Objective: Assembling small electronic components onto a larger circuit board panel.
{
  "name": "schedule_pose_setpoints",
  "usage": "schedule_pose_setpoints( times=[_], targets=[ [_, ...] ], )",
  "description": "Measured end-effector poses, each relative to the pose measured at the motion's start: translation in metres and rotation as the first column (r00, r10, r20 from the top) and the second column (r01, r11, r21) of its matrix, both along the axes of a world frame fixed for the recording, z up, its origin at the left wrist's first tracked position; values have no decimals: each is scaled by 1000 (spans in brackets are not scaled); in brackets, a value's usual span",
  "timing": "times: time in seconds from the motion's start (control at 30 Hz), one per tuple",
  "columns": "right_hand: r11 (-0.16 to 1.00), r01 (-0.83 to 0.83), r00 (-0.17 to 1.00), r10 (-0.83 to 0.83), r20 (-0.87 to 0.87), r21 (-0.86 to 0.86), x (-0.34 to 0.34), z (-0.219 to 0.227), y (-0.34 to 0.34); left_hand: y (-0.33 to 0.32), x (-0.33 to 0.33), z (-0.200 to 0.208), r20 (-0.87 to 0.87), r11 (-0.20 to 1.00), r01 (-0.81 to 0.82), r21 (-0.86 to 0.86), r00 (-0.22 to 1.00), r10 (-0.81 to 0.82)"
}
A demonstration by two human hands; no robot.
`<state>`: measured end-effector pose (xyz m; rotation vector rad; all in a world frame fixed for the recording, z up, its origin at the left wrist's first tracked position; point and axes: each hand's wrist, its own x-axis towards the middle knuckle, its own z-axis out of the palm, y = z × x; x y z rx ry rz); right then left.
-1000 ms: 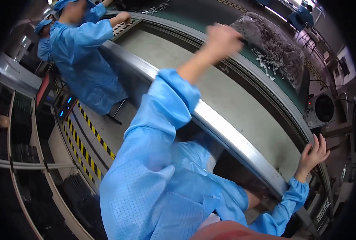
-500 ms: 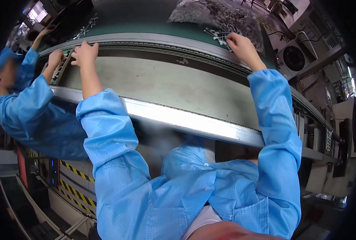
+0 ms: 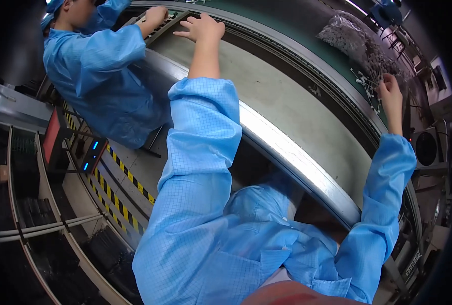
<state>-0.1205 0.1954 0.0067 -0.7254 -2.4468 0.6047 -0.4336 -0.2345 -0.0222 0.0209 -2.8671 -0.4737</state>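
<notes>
I see my left hand (image 3: 201, 26) stretched far out, open, with the fingers spread. It rests palm down at the far edge of the grey desk (image 3: 287, 101), right by a dark slotted tray (image 3: 160, 25). It holds nothing.

My right hand (image 3: 390, 96) is far over on the other side, well apart from the left hand. Its fingers are curled, and the fingertips touch some small white parts (image 3: 368, 84) that lie on the green belt (image 3: 307, 30). The parts are so small that I cannot tell if the hand grips one or only touches them. More white parts lie just beside this hand, on the side toward my left hand.

Past the right hand, a bit farther away, sits a clear plastic bag (image 3: 358, 43) full of small bits. It lies on the same green belt, near the white parts but not touching my hand.

A shiny metal rail (image 3: 287, 147) runs along the near edge of the desk, between my two blue sleeves.

Beside my left hand, another person in a blue coat (image 3: 99, 76) has a hand (image 3: 155, 15) on the dark tray too, close to my left hand but not touching it.
</notes>
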Motion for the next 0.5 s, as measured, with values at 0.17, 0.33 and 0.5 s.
schedule_pose_setpoints(
  times=[0.17, 0.33, 0.5],
  targets=[
    [982, -171, 978, 178, -105, 76, 51, 0, 18, -5, -18, -3, 15, 998, -38, 57, 999, 37],
    [934, -162, 986, 145, -78, -318, 126, -3, -19, -24, -35, -1, 45, 993, -106, 60, 994, 103],
    [868, -101, 989, 35, -144, -486, 176, -15, -46, -13, -36, -3, 8, 1000, -15, -3, 1000, 15]
  ],
)
